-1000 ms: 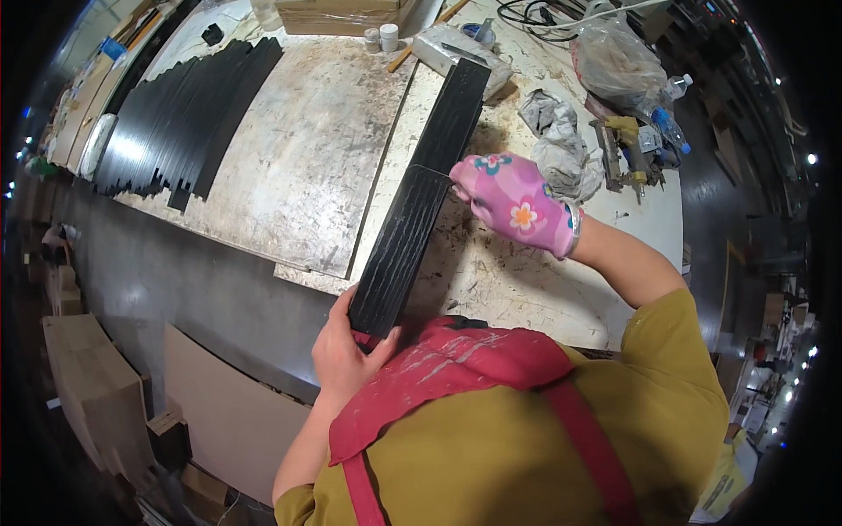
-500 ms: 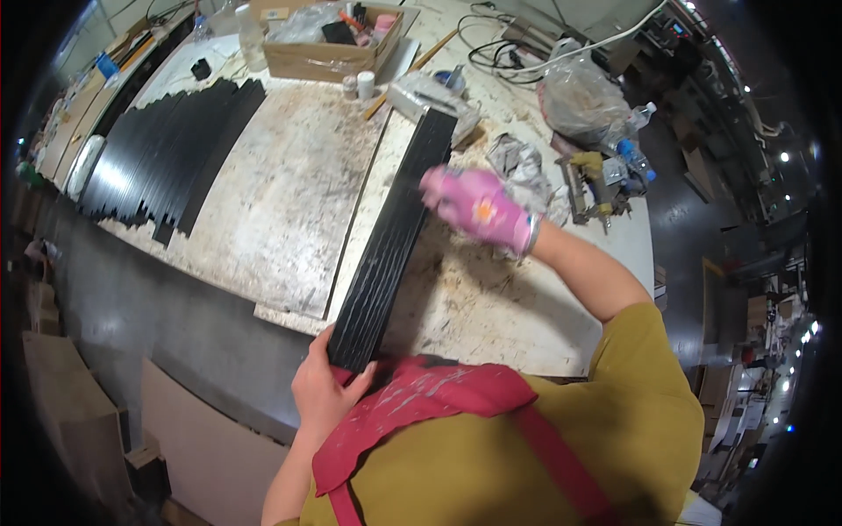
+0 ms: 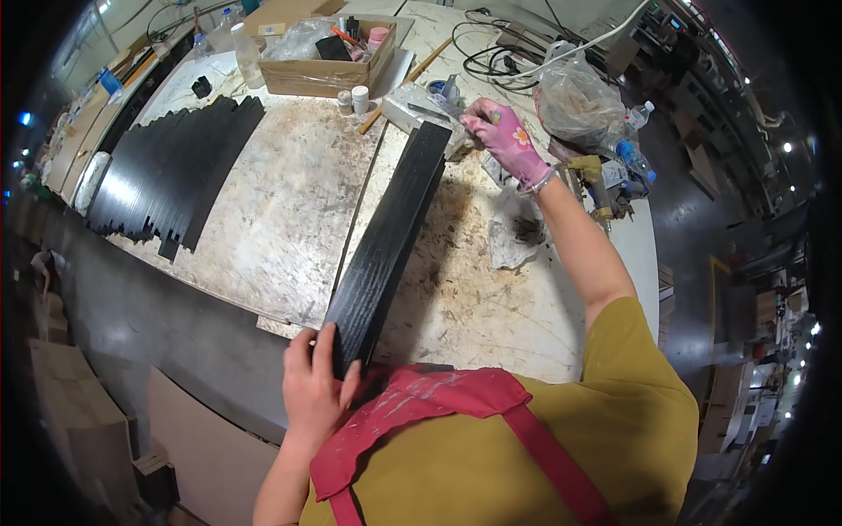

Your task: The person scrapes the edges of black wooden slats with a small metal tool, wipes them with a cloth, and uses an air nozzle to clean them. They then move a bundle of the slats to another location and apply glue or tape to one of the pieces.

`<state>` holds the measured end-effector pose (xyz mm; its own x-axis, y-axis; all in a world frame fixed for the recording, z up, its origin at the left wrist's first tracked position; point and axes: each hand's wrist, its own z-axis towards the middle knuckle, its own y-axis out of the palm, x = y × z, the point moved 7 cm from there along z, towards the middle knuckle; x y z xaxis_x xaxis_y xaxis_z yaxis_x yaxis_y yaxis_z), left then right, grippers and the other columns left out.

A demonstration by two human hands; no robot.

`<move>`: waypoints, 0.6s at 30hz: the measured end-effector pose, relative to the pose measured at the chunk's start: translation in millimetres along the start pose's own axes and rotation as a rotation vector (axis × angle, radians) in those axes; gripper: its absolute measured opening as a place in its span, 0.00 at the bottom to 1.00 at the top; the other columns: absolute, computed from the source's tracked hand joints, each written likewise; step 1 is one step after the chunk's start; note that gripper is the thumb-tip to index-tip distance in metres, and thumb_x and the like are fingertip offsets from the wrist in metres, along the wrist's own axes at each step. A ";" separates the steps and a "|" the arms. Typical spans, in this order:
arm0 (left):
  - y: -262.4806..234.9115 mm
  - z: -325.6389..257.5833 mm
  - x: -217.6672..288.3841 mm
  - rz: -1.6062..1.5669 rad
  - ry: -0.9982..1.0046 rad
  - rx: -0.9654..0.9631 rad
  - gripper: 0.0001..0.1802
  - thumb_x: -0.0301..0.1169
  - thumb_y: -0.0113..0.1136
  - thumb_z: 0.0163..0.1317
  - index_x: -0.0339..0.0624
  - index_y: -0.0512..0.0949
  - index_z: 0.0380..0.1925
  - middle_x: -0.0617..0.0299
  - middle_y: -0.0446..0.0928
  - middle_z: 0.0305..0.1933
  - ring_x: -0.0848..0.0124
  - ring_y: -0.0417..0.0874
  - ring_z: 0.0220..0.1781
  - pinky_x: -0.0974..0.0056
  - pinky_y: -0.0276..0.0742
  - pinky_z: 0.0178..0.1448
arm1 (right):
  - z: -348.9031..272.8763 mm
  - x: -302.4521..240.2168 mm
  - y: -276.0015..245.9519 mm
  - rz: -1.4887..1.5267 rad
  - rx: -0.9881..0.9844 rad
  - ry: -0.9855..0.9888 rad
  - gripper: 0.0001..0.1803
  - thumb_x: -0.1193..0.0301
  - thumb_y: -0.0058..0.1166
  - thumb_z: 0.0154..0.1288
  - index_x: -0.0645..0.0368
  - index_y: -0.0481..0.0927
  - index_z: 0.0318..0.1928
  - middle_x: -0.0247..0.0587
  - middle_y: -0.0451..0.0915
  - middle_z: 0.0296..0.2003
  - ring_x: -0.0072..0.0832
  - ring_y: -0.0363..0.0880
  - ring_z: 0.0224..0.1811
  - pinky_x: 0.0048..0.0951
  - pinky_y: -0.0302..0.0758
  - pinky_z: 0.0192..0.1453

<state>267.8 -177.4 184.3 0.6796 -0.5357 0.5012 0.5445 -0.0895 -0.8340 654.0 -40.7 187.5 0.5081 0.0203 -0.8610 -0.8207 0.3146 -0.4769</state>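
A long black board point(image 3: 381, 241) slants across the table from beside my body toward the far side, its top face lightly streaked. My bare left hand point(image 3: 317, 381) holds its near end, fingers at the left edge and thumb at the end. Beyond the board's far right corner, my right hand point(image 3: 509, 145) in a pink flowered glove is closed in a pinch. A thin, flat, dark tool point(image 3: 428, 111) appears to stick out leftward from those fingers; its exact kind is unclear. Below the glove lies a crumpled white, dark-stained rag or paper point(image 3: 513, 237).
Several black strips point(image 3: 171, 171) lie side by side at left. At the back stand a cardboard box point(image 3: 320, 81) of supplies, small white bottles point(image 3: 360, 99) and a blue tub point(image 3: 438, 87). A plastic bag point(image 3: 579, 101), cables point(image 3: 495, 66) and a yellowish power tool point(image 3: 596, 180) occupy the right.
My right hand has moved from beside the board to farther away and right, and the thin tool now shows at its fingers. My left fingers have shifted on the near end.
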 end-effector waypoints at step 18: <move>34.4 -2.2 -68.5 -1.654 -1.073 -0.290 0.26 0.49 0.37 0.69 0.39 0.67 0.53 0.40 0.79 0.36 0.66 0.78 0.19 0.75 0.78 0.23 | -109.7 -75.1 95.0 -0.455 -0.056 -0.460 0.04 0.73 0.45 0.61 0.55 0.70 0.37 0.46 0.75 0.32 0.45 0.76 0.35 0.41 0.71 0.36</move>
<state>238.9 -145.6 120.8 -0.2847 0.8167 0.5019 0.8337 -0.0474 0.5501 509.3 -116.4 187.5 0.8579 0.3047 -0.4137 -0.5035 0.3381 -0.7951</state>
